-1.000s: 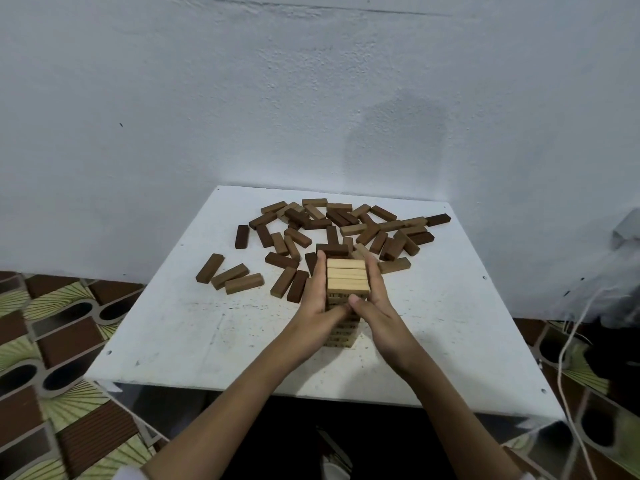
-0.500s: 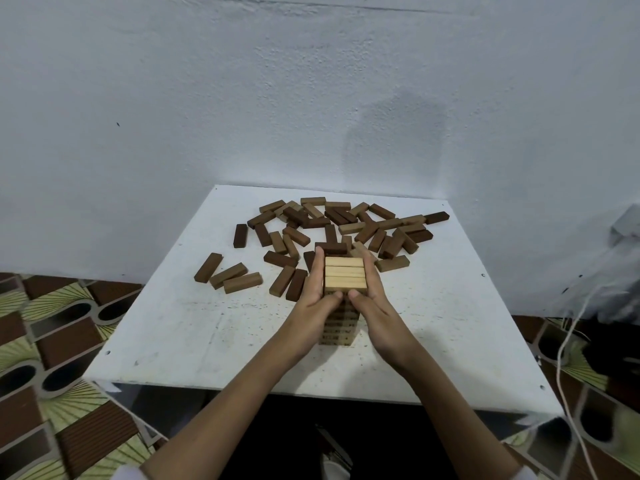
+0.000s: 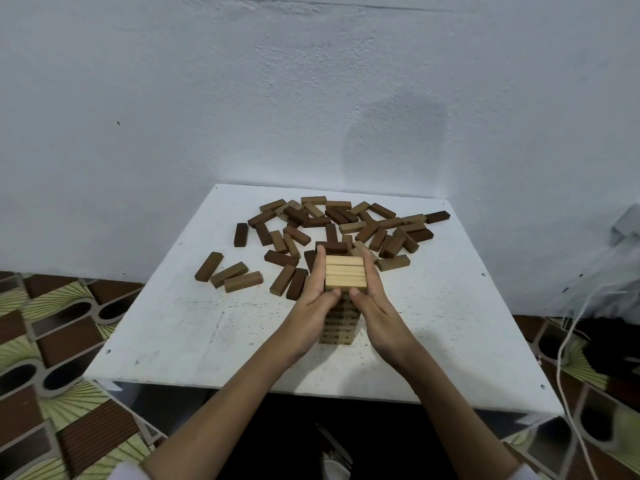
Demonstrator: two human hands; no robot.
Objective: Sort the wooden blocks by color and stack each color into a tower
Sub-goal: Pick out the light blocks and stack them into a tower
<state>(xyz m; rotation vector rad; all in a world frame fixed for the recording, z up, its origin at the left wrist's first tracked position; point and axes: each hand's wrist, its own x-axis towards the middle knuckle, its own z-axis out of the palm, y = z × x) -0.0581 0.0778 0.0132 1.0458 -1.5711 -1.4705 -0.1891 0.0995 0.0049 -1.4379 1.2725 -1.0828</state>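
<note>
Your left hand (image 3: 317, 308) and right hand (image 3: 377, 315) press flat against opposite sides of the pale block tower (image 3: 344, 296), fingers extended along its upper layers, thumbs meeting at its near face, so both hands clasp it between them. The tower stands upright on the white table (image 3: 194, 327), its top layer showing 3 light blocks side by side. Just beyond your fingertips lies the loose pile of mid-brown and dark-brown blocks (image 3: 346, 225), unsorted. Left of your left hand, 3 brown blocks (image 3: 228, 273) lie apart.

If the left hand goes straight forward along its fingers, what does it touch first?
Probably the dark brown block lying just past the fingertips of the left hand, behind the light tower. Depth is unclear; the fingers might pass above it.
</note>
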